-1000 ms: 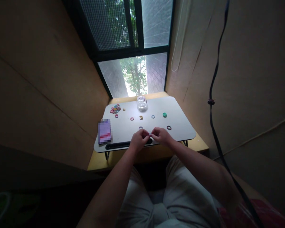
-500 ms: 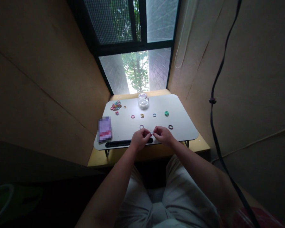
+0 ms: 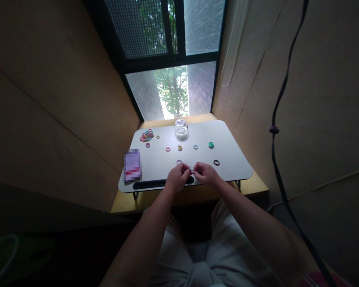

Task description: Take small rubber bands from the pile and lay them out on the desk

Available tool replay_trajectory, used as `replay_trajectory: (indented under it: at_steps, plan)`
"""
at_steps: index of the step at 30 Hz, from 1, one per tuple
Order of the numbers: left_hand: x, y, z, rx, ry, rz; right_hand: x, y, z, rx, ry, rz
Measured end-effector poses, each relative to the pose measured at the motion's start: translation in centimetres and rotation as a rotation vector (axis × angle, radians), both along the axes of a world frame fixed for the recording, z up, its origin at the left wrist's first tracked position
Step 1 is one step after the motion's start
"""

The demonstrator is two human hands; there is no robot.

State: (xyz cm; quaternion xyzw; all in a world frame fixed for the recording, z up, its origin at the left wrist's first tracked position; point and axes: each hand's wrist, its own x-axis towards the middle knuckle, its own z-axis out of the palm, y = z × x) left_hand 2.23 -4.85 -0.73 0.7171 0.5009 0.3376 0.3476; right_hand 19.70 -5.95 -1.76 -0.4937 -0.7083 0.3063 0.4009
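Near the front edge of a white folding table (image 3: 155, 163), my left hand (image 3: 178, 176) and my right hand (image 3: 206, 173) almost meet, fingers pinched. Between the fingertips is a small thing, perhaps a hair tie, too small to make out. A pale purple band (image 3: 179, 162) lies just beyond my left hand, partly hidden. Beyond my right hand is a dark band (image 3: 216, 162). Farther back, a pink band (image 3: 168, 149), a yellow one (image 3: 180, 148), a blue one (image 3: 195, 147) and green ones (image 3: 211, 145) form a row.
A mixed pile of coloured bands (image 3: 146, 135) is at the back left. A clear round container (image 3: 181, 130) stands by the window. A purple pack (image 3: 132, 165) lies at the left edge, near a black slot (image 3: 149, 183). A dark cord (image 3: 274, 130) hangs at the right.
The fingertips have shifted slightly and the small thing between them shows less. The whole view has tilted a little, so the table sits slightly lower.
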Motion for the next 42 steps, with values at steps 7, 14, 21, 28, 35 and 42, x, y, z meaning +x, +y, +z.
replay_trajectory:
  at_steps: [7, 14, 21, 28, 35, 42]
  plan:
    - [0.16, -0.11, -0.14, 0.017, 0.006, 0.019, -0.11, -0.15, 0.43, 0.006, -0.010, -0.016]
    - [-0.05, -0.38, 0.07, 0.030, -0.032, -0.027, -0.10, -0.34, 0.39, 0.003, 0.043, -0.026]
    - [-0.10, -0.38, -0.31, 0.048, -0.019, -0.007, -0.20, -0.32, 0.29, 0.006, 0.072, -0.029]
    - [-0.17, -0.57, -0.03, 0.072, 0.042, 0.004, 0.02, -0.20, -0.27, 0.023, 0.064, -0.022]
    - [-0.10, -0.56, -0.01, 0.074, 0.058, 0.009, 0.15, -0.35, -0.14, 0.044, 0.075, -0.002]
    - [-0.18, -0.81, 0.22, 0.080, 0.044, -0.006, 0.18, -0.34, -0.21, 0.050, 0.068, -0.004]
